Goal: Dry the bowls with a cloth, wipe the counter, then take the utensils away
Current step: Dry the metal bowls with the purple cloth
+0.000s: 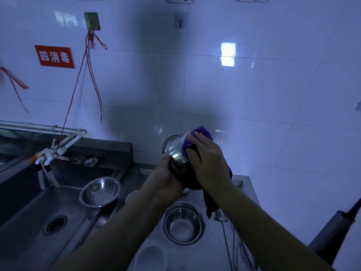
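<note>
Drying: a steel bowl (174, 151) was up in the air at centre frame, tilted on its side, well above the desk (244, 184).
Left hand (166, 177): curled round the bowl's lower edge, gripping it from below.
Right hand (207, 163): fingers spread and fairly straight, pressing a purple cloth (199, 132) flat against the bowl's outer wall; the cloth's dark tail hung down under the wrist.
Second bowl (183, 223): upright on the desk, lower centre.
Third bowl (100, 191): upright, left of centre, at the sink (29, 222) edge.
White cup (151, 258): bottom centre.
Utensils (242, 249): a spoon and thin metal pieces lay lower right, too dim to tell apart.
Tap (46, 155): left, over the sink.
</note>
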